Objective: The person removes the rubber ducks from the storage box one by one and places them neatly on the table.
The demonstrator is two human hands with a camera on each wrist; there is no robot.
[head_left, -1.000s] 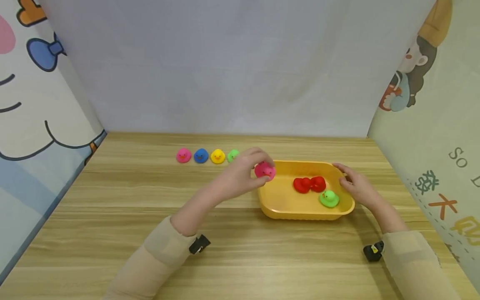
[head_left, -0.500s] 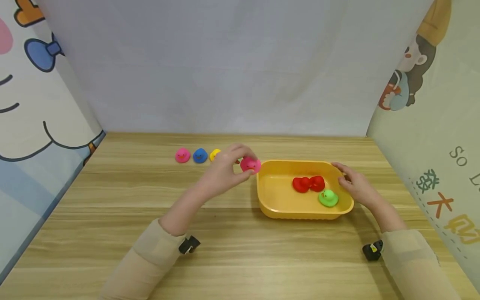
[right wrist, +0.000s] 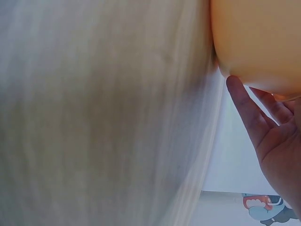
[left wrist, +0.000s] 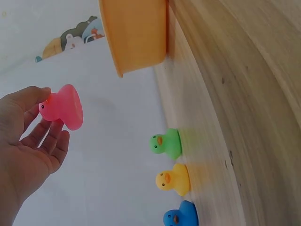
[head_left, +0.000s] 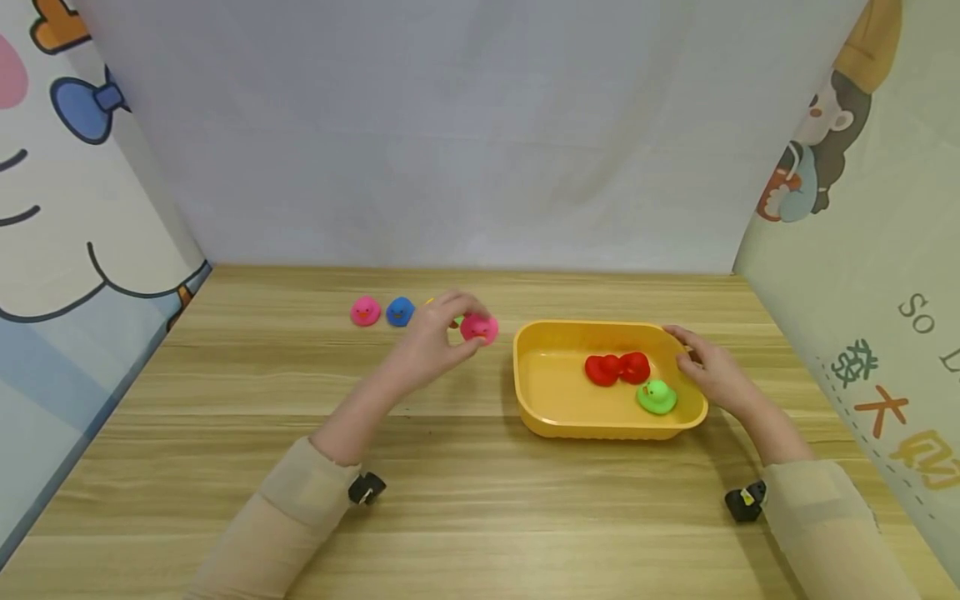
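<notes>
My left hand [head_left: 422, 348] pinches a pink rubber duck [head_left: 480, 330] between thumb and fingers, left of the yellow plastic tub [head_left: 558, 423]. In the left wrist view that pink duck is held up in the air, its flat base turned away from the palm. Behind the hand, partly covered in the head view, stand a green duck [left wrist: 167, 144] and a yellow duck [left wrist: 174, 180]. A blue duck [head_left: 401, 312] and another pink duck [head_left: 365, 311] continue the row leftward. My right hand [head_left: 716, 371] rests with extended fingers against the tub's right end.
Inside the tub lie two red ducks [head_left: 603, 370] side by side and a light green duck [head_left: 657, 397]. A pale cloth [head_left: 465, 150] hangs behind the wooden table [head_left: 480, 517]. Printed panels flank it left and right.
My left hand has carried the pink duck leftward from over the tub's left rim to beside the row, now covering most of the yellow and green ducks. The right hand stays put.
</notes>
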